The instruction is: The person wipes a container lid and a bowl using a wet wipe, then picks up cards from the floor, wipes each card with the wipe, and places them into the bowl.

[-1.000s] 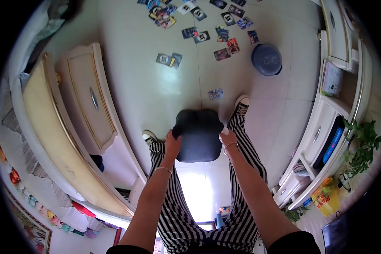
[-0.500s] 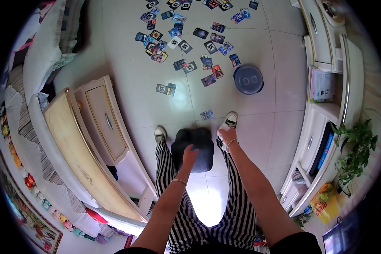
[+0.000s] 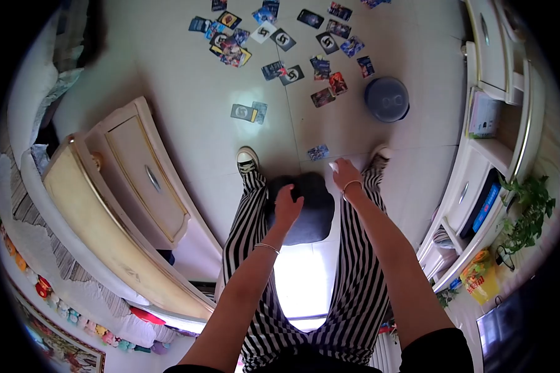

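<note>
In the head view a dark, rounded stool (image 3: 311, 224) stands between the striped trouser legs. My left hand (image 3: 287, 208) is at its left side, thumb apart from the fingers, with nothing seen in it; I cannot tell whether it presses on the surface. Just past the stool's right side, my right hand (image 3: 347, 175) is closed around a crumpled white tissue (image 3: 334, 166), mostly hidden by the fingers. A single picture card (image 3: 318, 152) lies on the floor just beyond that hand.
Many cards (image 3: 230, 53) are scattered over the tiled floor ahead. A round blue-grey lidded container (image 3: 386, 99) stands at the right. Cream cabinets (image 3: 137, 180) flank both sides, with a plant (image 3: 529, 211) and a yellow bag (image 3: 481, 280) on the right one.
The view has shifted, so cards and container appear higher. My right hand has moved from near the right shoe towards the stool, the tissue still in it. The left hand stays by the stool.
</note>
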`<control>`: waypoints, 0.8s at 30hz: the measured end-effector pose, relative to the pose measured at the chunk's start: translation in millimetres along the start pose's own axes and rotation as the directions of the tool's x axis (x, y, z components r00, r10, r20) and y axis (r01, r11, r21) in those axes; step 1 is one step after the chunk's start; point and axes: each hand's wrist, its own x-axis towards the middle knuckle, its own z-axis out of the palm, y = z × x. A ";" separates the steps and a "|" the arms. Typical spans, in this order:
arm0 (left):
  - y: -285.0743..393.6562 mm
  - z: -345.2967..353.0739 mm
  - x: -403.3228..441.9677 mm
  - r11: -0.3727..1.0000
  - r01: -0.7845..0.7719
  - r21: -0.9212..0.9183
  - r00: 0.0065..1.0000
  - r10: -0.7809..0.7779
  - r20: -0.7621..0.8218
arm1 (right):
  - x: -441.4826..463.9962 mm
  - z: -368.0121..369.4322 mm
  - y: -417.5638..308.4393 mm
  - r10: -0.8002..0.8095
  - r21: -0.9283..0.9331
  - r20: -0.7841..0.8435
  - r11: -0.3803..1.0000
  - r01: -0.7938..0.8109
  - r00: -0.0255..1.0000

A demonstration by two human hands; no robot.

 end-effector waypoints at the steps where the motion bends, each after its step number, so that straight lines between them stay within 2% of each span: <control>1: -15.2 6.6 4.8 0.989 -0.073 0.131 0.985 0.092 -0.144 | 10.4 3.9 -3.4 -0.030 -0.087 0.077 0.996 0.037 0.997; 2: -29.9 12.3 9.0 0.990 -0.058 0.129 0.986 0.078 -0.148 | 26.8 16.8 -2.2 -0.037 -0.090 0.090 0.995 0.045 0.995; 3: -47.4 18.5 11.3 0.987 0.159 0.023 0.973 -0.153 -0.171 | 47.4 34.0 3.1 -0.101 -0.164 0.127 0.979 0.121 0.987; 4: -66.9 26.1 5.5 0.925 0.372 -0.078 0.912 -0.380 -0.156 | 59.5 50.7 9.6 -0.148 -0.228 0.176 0.956 0.186 0.973; 5: -84.6 31.5 1.5 0.854 0.510 -0.105 0.843 -0.521 -0.138 | 74.1 62.9 17.7 -0.232 -0.272 0.212 0.919 0.285 0.949; 6: -100.8 35.6 1.9 0.765 0.631 -0.131 0.755 -0.644 -0.124 | 87.9 75.7 26.2 -0.227 -0.263 0.218 0.923 0.282 0.949; 7: -120.7 39.9 -4.8 0.763 0.636 -0.119 0.752 -0.647 -0.127 | 98.8 89.8 33.0 -0.277 -0.328 0.255 0.876 0.352 0.926; 8: -138.7 42.1 -15.0 0.734 0.640 -0.228 0.733 -0.672 -0.107 | 108.0 102.7 38.4 -0.320 -0.387 0.296 0.821 0.420 0.900; 9: -152.8 45.8 -20.2 0.694 0.637 -0.335 0.714 -0.695 -0.083 | 119.8 113.7 46.4 -0.318 -0.377 0.303 0.826 0.419 0.898; 10: -154.2 45.0 -22.6 0.690 0.646 -0.325 0.707 -0.702 -0.084 | 129.3 123.9 56.4 -0.389 -0.373 0.303 0.791 0.484 0.870; 11: -153.4 43.1 -25.0 0.616 0.609 -0.500 0.712 -0.702 0.001 | 138.7 133.2 64.8 -0.457 -0.370 0.303 0.752 0.545 0.836; 12: -153.7 43.8 -27.9 0.506 0.560 -0.656 0.721 -0.688 0.085 | 147.0 138.0 69.6 -0.453 -0.364 0.312 0.755 0.546 0.835; 13: -180.4 47.3 -36.1 0.511 0.541 -0.669 0.755 -0.645 0.118 | 151.4 140.3 75.1 -0.490 -0.385 0.319 0.715 0.583 0.811; 14: -203.4 53.6 -43.8 0.502 0.548 -0.669 0.749 -0.651 0.124 | 155.0 140.1 80.0 -0.526 -0.412 0.324 0.670 0.618 0.786; 17: -241.6 63.1 -50.0 0.306 0.640 -0.705 0.640 -0.720 0.268 | 162.0 148.6 88.1 -0.505 -0.426 0.315 0.682 0.595 0.804; 21: -222.0 71.1 -47.1 0.310 0.669 -0.675 0.604 -0.757 0.250 | 160.0 147.6 90.3 -0.510 -0.424 0.247 0.708 0.565 0.824; 23: -175.6 71.3 -33.9 0.215 0.706 -0.675 0.556 -0.758 0.341 | 155.6 142.8 92.6 -0.475 -0.311 0.234 0.790 0.528 0.848; 24: -179.2 80.8 -32.5 0.209 0.708 -0.675 0.555 -0.755 0.349 | 153.3 142.6 94.1 -0.471 -0.318 0.238 0.788 0.526 0.850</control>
